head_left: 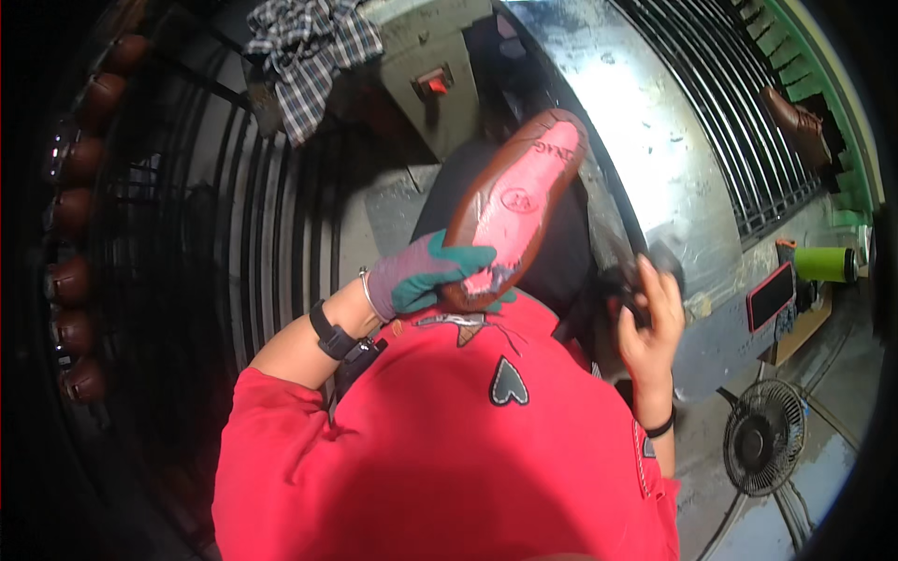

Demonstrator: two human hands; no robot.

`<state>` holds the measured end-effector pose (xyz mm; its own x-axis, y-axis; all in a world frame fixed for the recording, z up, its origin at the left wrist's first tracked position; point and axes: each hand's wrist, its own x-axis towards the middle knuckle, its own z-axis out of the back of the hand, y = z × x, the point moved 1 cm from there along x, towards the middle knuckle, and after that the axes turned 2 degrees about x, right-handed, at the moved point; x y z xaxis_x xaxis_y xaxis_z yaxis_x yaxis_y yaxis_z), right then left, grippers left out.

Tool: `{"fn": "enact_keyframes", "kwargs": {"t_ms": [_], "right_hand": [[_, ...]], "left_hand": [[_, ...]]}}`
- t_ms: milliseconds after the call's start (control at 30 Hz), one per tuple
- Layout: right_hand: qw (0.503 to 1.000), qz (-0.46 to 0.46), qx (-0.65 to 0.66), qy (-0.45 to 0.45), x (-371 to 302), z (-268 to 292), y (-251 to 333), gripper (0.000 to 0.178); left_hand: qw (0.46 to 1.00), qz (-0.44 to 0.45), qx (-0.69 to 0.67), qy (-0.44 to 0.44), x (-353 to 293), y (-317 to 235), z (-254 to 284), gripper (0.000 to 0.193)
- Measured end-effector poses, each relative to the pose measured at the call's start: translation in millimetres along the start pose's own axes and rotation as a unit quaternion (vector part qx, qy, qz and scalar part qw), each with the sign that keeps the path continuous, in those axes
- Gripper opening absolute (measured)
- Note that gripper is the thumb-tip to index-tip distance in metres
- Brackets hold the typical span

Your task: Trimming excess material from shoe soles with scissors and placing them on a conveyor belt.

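Note:
A brown leather shoe is held sole up, its heel end pointing away from me and its toe close to my red shirt. The sole's underside has a pink surface with dark markings and a ragged, greyish patch near the toe. My left hand, in a green and purple glove, is closed around the toe end, thumb on the sole. To the right of the shoe, my bare right hand is raised, thumb and fingers curled about a dark object that is too blurred to name.
Beyond my right hand runs a shiny metal bench with a barred rack. A brown shoe, a phone and a green cylinder lie rightward. A fan stands lower right. Several brown shoes line the far left; a checked cloth hangs by a switch box.

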<state>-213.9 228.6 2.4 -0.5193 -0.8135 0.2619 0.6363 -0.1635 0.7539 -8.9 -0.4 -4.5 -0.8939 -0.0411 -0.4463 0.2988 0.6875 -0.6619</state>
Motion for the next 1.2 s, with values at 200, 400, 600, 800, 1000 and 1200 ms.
{"fn": "enact_keyframes", "kwargs": {"t_ms": [200,400,600,800,1000,1200], "right_hand": [[0.971,0.071,-0.161,0.164,10,-38,-9,0.061],[0.956,0.092,-0.190,0.203,10,-31,1,0.059],[0.936,0.145,-0.237,0.216,27,-26,9,0.054],[0.875,0.204,-0.340,0.279,56,-12,40,0.054],[0.848,0.240,-0.354,0.312,71,-14,43,0.052],[0.889,0.211,-0.291,0.285,64,-17,31,0.050]], "left_hand": [[0.992,-0.012,-0.123,0.024,4,53,32,0.051],[0.992,-0.010,-0.123,0.032,-2,62,40,0.050],[0.990,0.003,-0.137,0.027,-1,60,40,0.045],[0.994,-0.052,0.094,0.036,5,59,53,0.040],[0.987,-0.036,0.144,0.059,16,80,73,0.041],[0.990,0.027,-0.139,-0.002,16,98,77,0.056]]}}
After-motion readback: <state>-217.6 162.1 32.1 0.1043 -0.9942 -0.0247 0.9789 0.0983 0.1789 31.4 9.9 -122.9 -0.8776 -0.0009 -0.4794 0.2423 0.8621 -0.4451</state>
